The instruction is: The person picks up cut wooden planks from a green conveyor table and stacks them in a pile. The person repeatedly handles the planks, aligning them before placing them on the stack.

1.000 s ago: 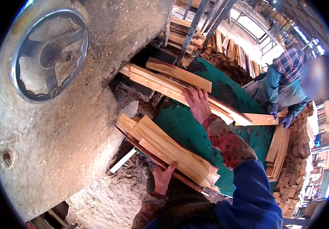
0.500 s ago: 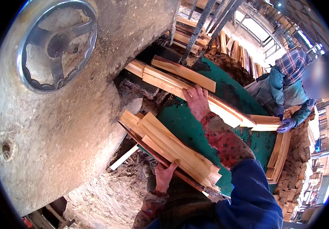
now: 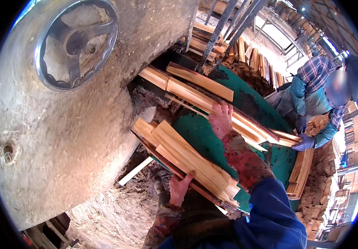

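Note:
My left hand is closed on the near edge of a stack of wooden boards, thumb on top and the other fingers mostly hidden below. The stack lies slanted at the near edge of the green table. Farther off, my right hand curls its fingers over a long wooden board lying among others. A thin wooden strip sticks out toward the machine from under that hand. Beyond lies a bark-edged board, touched by neither hand.
A machine panel with a handwheel fills the left. Across the table at right, a gloved co-worker touches the boards' far ends. Other boards lie at the table's right end, beside piled wood. Metal posts rise behind.
My right hand has moved a little right and nearer, and the thin strip has come apart from the long board. The co-worker's hands have shifted left. My left hand stays on the stack.

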